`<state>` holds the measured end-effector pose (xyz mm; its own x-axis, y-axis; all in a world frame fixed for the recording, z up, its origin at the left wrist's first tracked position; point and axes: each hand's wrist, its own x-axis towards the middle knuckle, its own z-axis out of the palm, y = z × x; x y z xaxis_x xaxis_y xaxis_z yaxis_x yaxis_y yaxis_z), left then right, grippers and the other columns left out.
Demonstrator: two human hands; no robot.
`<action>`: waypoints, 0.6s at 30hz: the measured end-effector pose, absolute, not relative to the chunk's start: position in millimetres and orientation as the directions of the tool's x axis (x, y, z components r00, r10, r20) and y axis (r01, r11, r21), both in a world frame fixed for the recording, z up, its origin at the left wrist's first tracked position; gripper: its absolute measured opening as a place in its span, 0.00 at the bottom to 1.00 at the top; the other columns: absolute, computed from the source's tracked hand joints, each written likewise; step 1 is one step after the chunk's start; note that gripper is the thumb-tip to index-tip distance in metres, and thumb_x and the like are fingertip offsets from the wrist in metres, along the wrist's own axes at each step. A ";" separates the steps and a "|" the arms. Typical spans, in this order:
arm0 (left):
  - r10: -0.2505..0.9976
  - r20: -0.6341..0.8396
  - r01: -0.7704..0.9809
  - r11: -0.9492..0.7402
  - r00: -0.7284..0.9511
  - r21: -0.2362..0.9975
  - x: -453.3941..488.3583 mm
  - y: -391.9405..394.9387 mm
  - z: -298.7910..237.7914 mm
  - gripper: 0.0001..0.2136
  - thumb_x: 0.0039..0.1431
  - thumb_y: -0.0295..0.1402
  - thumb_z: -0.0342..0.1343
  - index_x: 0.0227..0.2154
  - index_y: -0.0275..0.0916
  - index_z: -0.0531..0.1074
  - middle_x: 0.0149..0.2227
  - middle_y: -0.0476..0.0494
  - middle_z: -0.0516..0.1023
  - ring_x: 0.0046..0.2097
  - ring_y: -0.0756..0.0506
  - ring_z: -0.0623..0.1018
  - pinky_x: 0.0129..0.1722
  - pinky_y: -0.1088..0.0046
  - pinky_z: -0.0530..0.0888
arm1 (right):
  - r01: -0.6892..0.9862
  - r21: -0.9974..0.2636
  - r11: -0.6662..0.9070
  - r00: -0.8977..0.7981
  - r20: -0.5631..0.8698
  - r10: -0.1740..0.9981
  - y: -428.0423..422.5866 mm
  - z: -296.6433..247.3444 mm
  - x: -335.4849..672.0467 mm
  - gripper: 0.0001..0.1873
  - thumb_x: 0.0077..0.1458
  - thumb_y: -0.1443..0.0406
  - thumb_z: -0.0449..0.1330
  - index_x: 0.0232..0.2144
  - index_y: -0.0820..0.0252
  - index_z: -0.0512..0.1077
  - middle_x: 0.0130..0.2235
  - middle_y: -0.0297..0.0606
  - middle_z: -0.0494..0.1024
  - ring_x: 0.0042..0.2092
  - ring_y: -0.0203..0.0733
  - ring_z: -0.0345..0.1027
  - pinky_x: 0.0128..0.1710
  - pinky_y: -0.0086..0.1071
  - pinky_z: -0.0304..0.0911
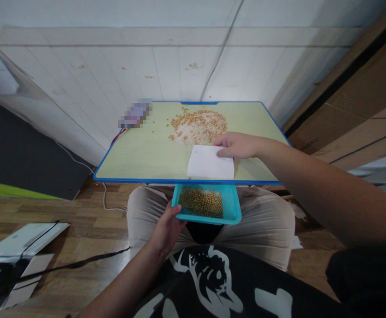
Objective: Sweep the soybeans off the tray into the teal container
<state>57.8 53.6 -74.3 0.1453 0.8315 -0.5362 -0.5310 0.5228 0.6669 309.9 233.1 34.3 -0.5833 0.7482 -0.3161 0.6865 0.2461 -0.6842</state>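
Observation:
My left hand [169, 224] grips the left rim of a turquoise plastic tray [231, 207], thumb on top, just below the table's front edge. Soybeans [202, 202] cover much of the tray's bottom, mixed with some paler grains at the back. On the table, my right hand [237, 145] pinches a white card [209, 162] at its upper right corner, and the card lies near the front edge above the tray. Beyond it spreads a pile of soybeans mixed with white rice-like grains [197, 126], with several loose beans around it.
The small table [136, 154] has a pale top and blue rim, against a white panelled wall [166, 70]. A blurred-out object [135, 115] with a red cord sits at its back left corner. Cardboard boxes [352, 97] stand right; white boxes [23, 238] and cables lie on the left floor.

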 end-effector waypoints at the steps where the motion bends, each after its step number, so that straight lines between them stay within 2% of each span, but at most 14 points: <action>1: 0.831 -0.537 -0.529 0.524 0.145 0.667 57.9 53.5 -74.1 0.32 0.40 0.41 0.72 0.52 0.41 0.76 0.56 0.38 0.82 0.63 0.31 0.74 0.58 0.57 0.73 | 0.684 -0.684 0.252 -0.591 -0.318 0.741 232.5 34.5 308.9 0.06 0.51 0.69 0.61 0.34 0.61 0.76 0.30 0.36 0.79 0.30 0.39 0.70 0.30 0.30 0.65; 10: 0.832 -0.536 -0.525 0.522 0.142 0.672 57.4 53.2 -75.6 0.31 0.40 0.42 0.71 0.52 0.42 0.76 0.53 0.40 0.83 0.62 0.32 0.75 0.56 0.58 0.74 | 0.661 -0.692 0.290 -0.644 -0.325 0.693 228.1 42.7 310.3 0.05 0.51 0.66 0.63 0.33 0.60 0.75 0.30 0.34 0.78 0.31 0.38 0.70 0.30 0.29 0.65; 14: 0.833 -0.533 -0.532 0.523 0.150 0.667 56.8 52.6 -76.1 0.31 0.43 0.41 0.70 0.54 0.41 0.75 0.54 0.38 0.82 0.62 0.32 0.75 0.56 0.57 0.74 | 0.668 -0.712 0.216 -0.560 -0.290 0.776 225.4 49.4 319.4 0.06 0.51 0.64 0.63 0.34 0.59 0.74 0.32 0.36 0.79 0.34 0.42 0.73 0.33 0.31 0.67; 18: 0.828 -0.538 -0.526 0.531 0.157 0.664 55.7 52.4 -76.6 0.31 0.44 0.40 0.69 0.54 0.42 0.75 0.54 0.39 0.83 0.61 0.31 0.76 0.56 0.55 0.74 | 0.668 -0.728 0.151 -0.415 -0.197 0.888 223.5 54.2 340.2 0.08 0.53 0.61 0.62 0.36 0.56 0.75 0.36 0.38 0.81 0.37 0.46 0.75 0.35 0.33 0.69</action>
<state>55.7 52.4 -76.6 0.1566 0.8283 -0.5379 -0.5264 0.5308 0.6642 340.2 223.5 54.2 -0.4151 0.8883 -0.1966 0.6685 0.1512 -0.7282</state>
